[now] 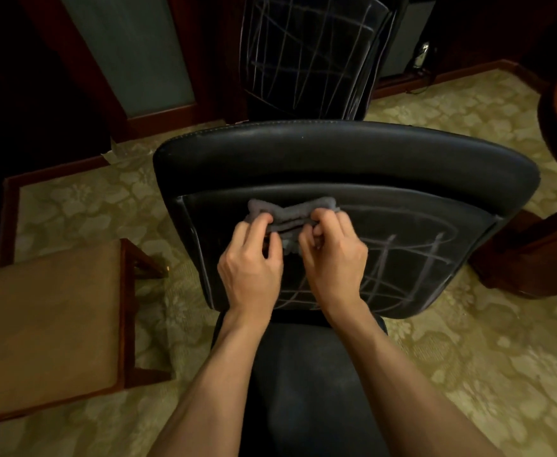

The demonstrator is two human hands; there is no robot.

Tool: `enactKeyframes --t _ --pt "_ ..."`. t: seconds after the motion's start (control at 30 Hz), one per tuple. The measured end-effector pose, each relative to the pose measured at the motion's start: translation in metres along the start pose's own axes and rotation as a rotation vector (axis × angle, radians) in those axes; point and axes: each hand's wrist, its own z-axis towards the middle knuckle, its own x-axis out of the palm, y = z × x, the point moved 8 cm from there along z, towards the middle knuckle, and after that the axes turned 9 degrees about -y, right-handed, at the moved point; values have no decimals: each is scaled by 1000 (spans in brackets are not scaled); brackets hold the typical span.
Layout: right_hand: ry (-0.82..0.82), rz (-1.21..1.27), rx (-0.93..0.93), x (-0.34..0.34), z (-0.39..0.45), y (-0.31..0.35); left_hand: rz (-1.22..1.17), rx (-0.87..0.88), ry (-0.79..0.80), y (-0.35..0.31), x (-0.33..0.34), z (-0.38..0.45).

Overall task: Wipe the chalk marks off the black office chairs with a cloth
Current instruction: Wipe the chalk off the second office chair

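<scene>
Folding or bunching of the grey cloth point(292, 214) appears to be the step in hand, judged from how it is held: it is gripped by both hands against the back panel of the nearer black office chair point(346, 166). The cloth's left end is pinched by the curled fingers of the left hand point(250, 262), and its right end is pinched likewise by the right hand point(331, 255); the two hands are set close together, almost touching. The cloth is gathered into a thick strip with its long axis running left to right across the upper left part of the panel.

Chalk marks point(399, 258) are seen over the right and lower parts of that panel (loops above, a rough grid below), while the area around and left of the cloth looks darker and largely clean. Wiping of this chair is therefore judged partly done. A second black chair point(307, 54) stands behind it, its back covered in chalk lines and apparently untouched.

For the next move, the cloth would need to be pressed flat on the panel and drawn rightward and downward over the remaining marks, with firm, even pressure so the chalk is lifted and not smeared.
</scene>
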Motion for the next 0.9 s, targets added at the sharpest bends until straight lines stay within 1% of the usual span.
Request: enactKeyframes --t 0.07,0.13,0.27,0.4,0.47,0.53,0.57,0.67,0.8,0.9 --pt "-68 0 -12 -7 12 -1 -17 9 -41 -9 1 10" --pt "-87 -28 -52 -3 7 -6 -10 39 -40 -7 6 4" --pt "-30 -62 -158 15 -23 -20 36 150 37 11 16 -23" --pt "-7 -64 -171 14 -26 -24 16 163 84 12 16 -15" --pt "-70 -64 -144 -2 -10 -18 25 189 36 -5 5 -2" --pt "-185 -69 -96 -22 13 -13 11 226 -26 -27 -4 18" --pt "-203 -55 -82 -28 23 -12 4 234 -34 -36 -3 28" --pt "-124 -69 -101 -26 28 -15 45 270 29 -47 7 37" --pt "-37 -118 -219 -20 3 -32 146 440 113 -27 15 4" --pt "12 -193 -266 -16 -12 -35 164 479 109 -17 15 -7"
